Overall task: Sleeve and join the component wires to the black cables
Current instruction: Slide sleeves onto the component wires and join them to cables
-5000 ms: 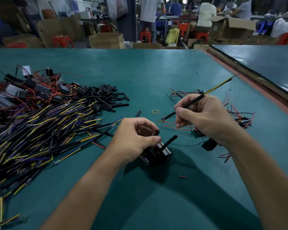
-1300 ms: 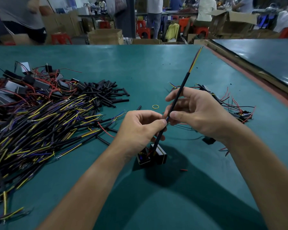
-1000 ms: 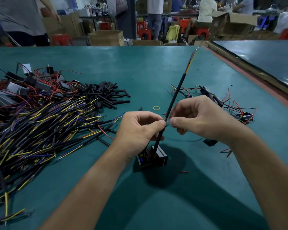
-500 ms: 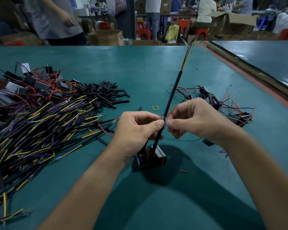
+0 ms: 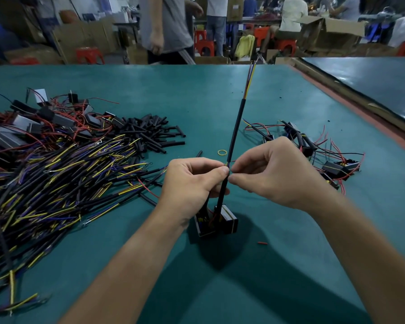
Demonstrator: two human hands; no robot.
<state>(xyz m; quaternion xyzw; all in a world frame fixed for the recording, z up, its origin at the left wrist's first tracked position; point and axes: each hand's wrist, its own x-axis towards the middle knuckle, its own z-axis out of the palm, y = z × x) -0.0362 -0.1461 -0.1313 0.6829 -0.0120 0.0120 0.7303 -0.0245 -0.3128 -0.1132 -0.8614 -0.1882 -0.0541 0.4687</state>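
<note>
On the near centre of the green table [image 5: 197, 94], the left hand [image 5: 192, 183] and right hand [image 5: 276, 176] meet, each grip pinching the near end of an upright black cable [image 5: 235, 129]. The component [image 5: 216, 220] is just below. A cable pile [image 5: 56, 178] and sleeves [image 5: 150, 132] lie to the left, and wired parts [image 5: 325, 155] lie to the right. Beyond the table are boxes [image 5: 330, 33], red stools [image 5: 90, 56] and people.

Table [image 5: 197, 101] teal-green; held cable [image 5: 236, 127] black, with yellow, orange and blue strands at top. Cable heap [image 5: 56, 178] black, tipped yellow and purple; sleeve pile [image 5: 150, 129] black. Rubber band [image 5: 222, 152] yellow; component [image 5: 228, 219] black with a yellow stripe.
</note>
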